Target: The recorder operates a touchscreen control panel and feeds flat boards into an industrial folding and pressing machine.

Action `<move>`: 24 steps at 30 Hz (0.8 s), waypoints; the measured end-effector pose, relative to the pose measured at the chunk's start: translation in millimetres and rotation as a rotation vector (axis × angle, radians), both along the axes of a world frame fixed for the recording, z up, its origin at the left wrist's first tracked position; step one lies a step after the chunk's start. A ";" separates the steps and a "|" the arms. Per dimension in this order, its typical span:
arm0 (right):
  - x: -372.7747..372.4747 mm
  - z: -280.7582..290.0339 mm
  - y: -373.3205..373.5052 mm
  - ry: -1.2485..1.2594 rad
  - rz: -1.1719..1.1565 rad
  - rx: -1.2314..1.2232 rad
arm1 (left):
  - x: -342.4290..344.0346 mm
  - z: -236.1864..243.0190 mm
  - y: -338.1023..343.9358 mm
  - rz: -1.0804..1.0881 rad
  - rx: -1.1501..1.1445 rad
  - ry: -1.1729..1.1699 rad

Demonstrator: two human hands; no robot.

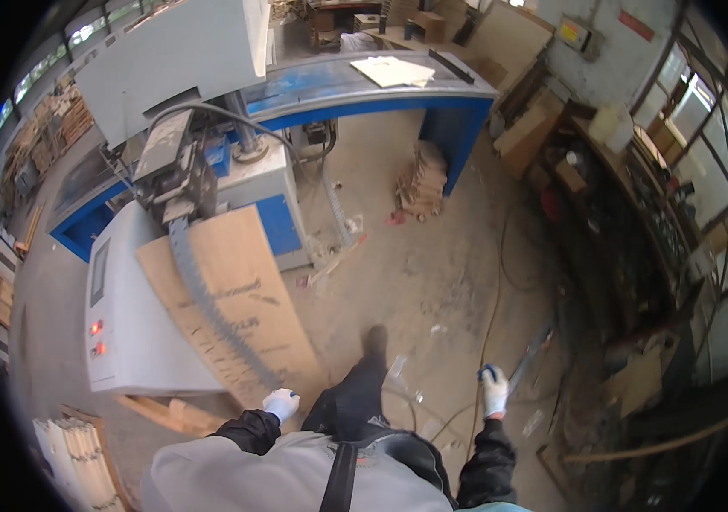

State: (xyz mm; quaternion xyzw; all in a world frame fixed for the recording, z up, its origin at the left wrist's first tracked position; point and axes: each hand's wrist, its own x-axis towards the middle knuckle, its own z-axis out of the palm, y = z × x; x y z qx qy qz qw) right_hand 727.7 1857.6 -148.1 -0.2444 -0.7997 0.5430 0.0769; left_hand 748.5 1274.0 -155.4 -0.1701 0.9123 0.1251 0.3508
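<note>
No text is reading legibly; blurred dark print [250,322] is marking the brown board [240,247], a red sign [636,26] is hanging on the wall [620,64].

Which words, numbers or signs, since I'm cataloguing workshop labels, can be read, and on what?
Nothing is clear enough to quote.
Large tan flat board: dark lettering, too blurred.
Red rectangular wall sign: too blurred.
Yellow-fronted wall box: markings too small.
White curved machine console: tiny mark near its lower edge, too small.
</note>
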 end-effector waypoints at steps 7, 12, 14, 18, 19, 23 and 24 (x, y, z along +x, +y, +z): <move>-190.0 -27.7 -40.0 -0.150 0.017 -0.293 | -340.0 39.9 149.6 -0.034 0.402 0.610; -401.8 62.9 -57.3 -0.124 0.161 -0.335 | -589.8 125.0 204.9 0.050 0.760 0.897; -498.6 80.0 -28.0 -0.017 0.263 -0.304 | -686.9 158.9 233.4 0.180 1.027 0.925; -722.4 159.2 -8.9 0.203 0.481 -0.285 | -852.3 211.3 239.1 0.331 1.108 1.026; -785.0 178.1 -10.5 0.296 0.550 -0.247 | -893.8 212.8 233.6 0.330 0.996 1.086; -1052.2 229.8 -14.1 0.465 0.666 0.120 | -1027.8 211.1 212.5 0.463 0.716 1.000; -1118.6 225.5 -16.3 0.501 0.619 0.268 | -1052.7 200.4 206.4 0.492 0.663 0.962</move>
